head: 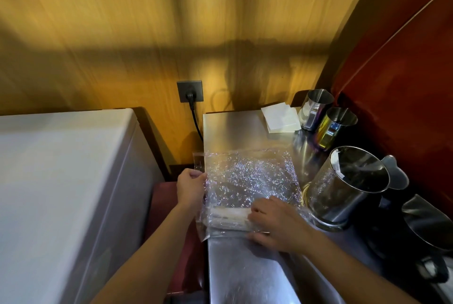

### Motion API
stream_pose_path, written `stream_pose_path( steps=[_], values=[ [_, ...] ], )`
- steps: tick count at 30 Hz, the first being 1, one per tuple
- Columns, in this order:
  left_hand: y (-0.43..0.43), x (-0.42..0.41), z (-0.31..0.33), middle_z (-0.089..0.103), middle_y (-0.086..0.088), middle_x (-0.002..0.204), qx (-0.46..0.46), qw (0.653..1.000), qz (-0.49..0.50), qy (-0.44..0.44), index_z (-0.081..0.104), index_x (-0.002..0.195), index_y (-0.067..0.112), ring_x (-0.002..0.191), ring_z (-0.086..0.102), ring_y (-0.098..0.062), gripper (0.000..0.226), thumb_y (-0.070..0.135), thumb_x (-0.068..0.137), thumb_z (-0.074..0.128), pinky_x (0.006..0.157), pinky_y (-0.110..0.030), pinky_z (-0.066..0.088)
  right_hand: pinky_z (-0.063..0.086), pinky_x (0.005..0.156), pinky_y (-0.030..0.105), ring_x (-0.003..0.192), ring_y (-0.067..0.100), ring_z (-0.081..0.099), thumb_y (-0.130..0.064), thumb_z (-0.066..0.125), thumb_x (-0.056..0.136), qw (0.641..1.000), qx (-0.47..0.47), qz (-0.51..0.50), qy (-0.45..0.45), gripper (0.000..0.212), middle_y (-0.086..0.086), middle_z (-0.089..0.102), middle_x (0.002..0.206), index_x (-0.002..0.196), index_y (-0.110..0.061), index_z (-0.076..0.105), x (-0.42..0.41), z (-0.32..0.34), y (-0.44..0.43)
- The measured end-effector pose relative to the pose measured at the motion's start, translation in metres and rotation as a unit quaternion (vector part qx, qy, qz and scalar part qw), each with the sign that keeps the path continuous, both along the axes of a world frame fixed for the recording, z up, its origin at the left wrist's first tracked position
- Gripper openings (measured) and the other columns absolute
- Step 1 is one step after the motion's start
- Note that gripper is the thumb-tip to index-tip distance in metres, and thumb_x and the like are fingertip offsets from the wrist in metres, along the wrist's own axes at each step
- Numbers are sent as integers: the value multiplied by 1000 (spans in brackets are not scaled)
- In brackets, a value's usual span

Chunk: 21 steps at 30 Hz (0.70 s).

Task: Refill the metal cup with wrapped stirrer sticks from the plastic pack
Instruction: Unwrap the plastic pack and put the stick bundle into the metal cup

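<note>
A crinkled clear plastic pack lies flat on the steel counter. Wrapped stirrer sticks show through its near end. My left hand pinches the pack's left edge. My right hand rests on the pack's near right part, fingers curled over the sticks through the plastic. The big metal cup stands just right of the pack, with a few white wrapped sticks leaning inside its rim.
Two smaller steel pitchers and a stack of white napkins sit at the counter's back. Dark kettles crowd the right edge. A white appliance stands to the left, with a plugged wall socket behind.
</note>
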<state>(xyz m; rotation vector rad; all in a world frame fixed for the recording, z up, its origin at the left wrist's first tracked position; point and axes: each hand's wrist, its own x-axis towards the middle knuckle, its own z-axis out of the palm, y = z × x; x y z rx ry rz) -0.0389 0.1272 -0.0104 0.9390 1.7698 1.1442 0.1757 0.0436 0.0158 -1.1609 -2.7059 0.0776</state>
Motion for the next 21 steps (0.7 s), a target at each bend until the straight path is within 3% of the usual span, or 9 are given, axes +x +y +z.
stream_pose_path(
  steps=[3,4,7,8,11,13,15,18,21],
  values=[
    [2,5,4,58,-8,74,6,999,2,-37,54,72,14,65,55,-21,15,12,83,64,60,-38,50,23,76,21,85,12,53,-59,38,83,995,-91,-35,11,52,-3,65,86,78,-19,71,-2,8,3],
    [2,7,5,58,-8,75,6,999,3,-53,54,72,14,66,55,-22,14,11,83,63,62,-39,50,23,79,22,92,12,51,-58,39,84,990,-127,-54,17,52,-3,64,94,81,-18,71,-2,7,4],
    [3,12,9,58,-6,74,14,998,1,-69,54,73,13,63,57,-18,15,11,84,63,57,-35,50,33,85,26,103,16,48,-39,65,76,972,-190,-132,50,25,-1,56,111,80,-15,65,-3,1,10],
    [3,13,11,58,-6,73,20,997,2,-75,53,72,12,61,57,-17,15,10,84,63,54,-33,50,35,84,27,103,16,48,-37,71,69,962,-220,-154,52,27,-2,52,114,85,-18,62,-4,-2,9],
    [4,14,14,57,-4,72,32,996,2,-88,53,72,13,59,55,-12,15,9,84,63,48,-25,49,39,76,31,90,15,49,-41,80,52,928,-312,-203,8,71,-2,52,116,111,-26,42,-6,-5,8],
    [4,14,17,58,-4,75,35,995,4,-89,54,74,13,59,56,-12,13,9,84,63,48,-24,49,42,78,34,94,20,56,-36,76,57,940,-277,-193,-39,74,0,60,116,119,-28,37,-7,-5,5],
    [5,13,20,60,-7,78,40,995,21,-85,54,75,14,63,57,-15,13,9,84,62,47,-23,47,43,80,35,99,26,58,-30,66,67,975,-153,-151,-57,55,3,62,111,117,-26,43,-10,-6,1],
    [9,7,28,58,-3,73,46,993,68,-84,52,71,17,60,54,-13,19,10,85,62,41,-17,44,46,61,28,75,21,62,-23,73,58,994,25,-81,-64,48,-1,64,83,102,-24,55,-10,-2,-6],
    [13,2,36,57,-3,70,50,986,97,-125,48,70,17,57,53,-13,23,6,86,61,39,-20,46,45,59,24,71,18,62,-26,74,55,998,35,-12,-54,48,-3,64,84,101,-29,62,-4,0,-16]
  ],
)
